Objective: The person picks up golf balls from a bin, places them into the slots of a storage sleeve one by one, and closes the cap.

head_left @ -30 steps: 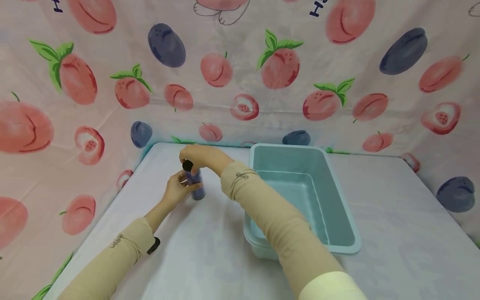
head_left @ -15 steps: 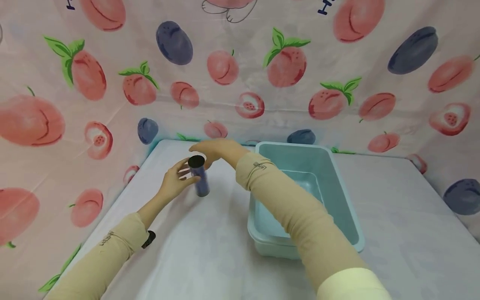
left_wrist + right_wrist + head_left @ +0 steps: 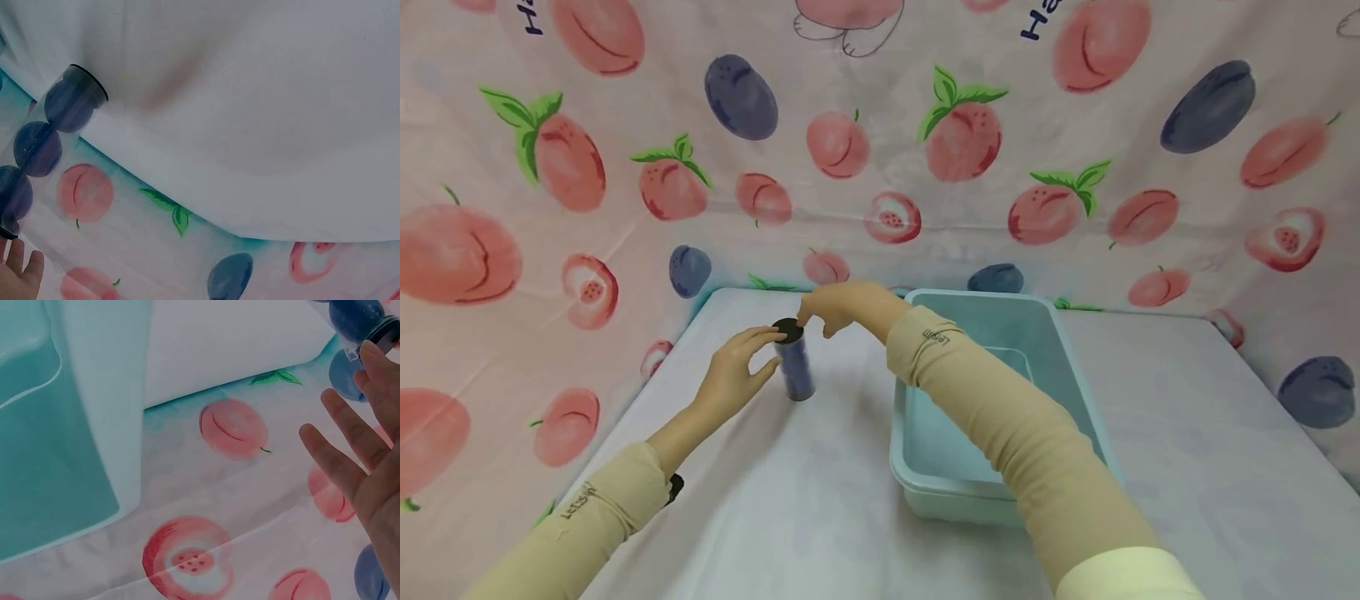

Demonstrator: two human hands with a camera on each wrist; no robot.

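Note:
A clear tube of dark blue balls [image 3: 39, 149] with a black top stands upright on the table, left of the basin in the head view [image 3: 795, 367]. My left hand [image 3: 730, 375] has its fingers stretched toward the tube, with fingertips at the left edge of the black top. The thumb points at the tube's side. On the opposite side my right hand [image 3: 850, 304] has a fingertip at the top's right edge, and its other fingers are spread in the right wrist view [image 3: 375, 444]. Neither hand is wrapped around the tube.
A light blue plastic basin [image 3: 1082, 392] stands to the right of the tube, under my right forearm. White cloth covers the table [image 3: 820, 500]. A fruit-printed curtain [image 3: 865, 92] hangs behind and along the left.
My left hand has let go of the tube's side and moved up to its black top. My right hand gripped the top at first, came off it, and now touches its edge.

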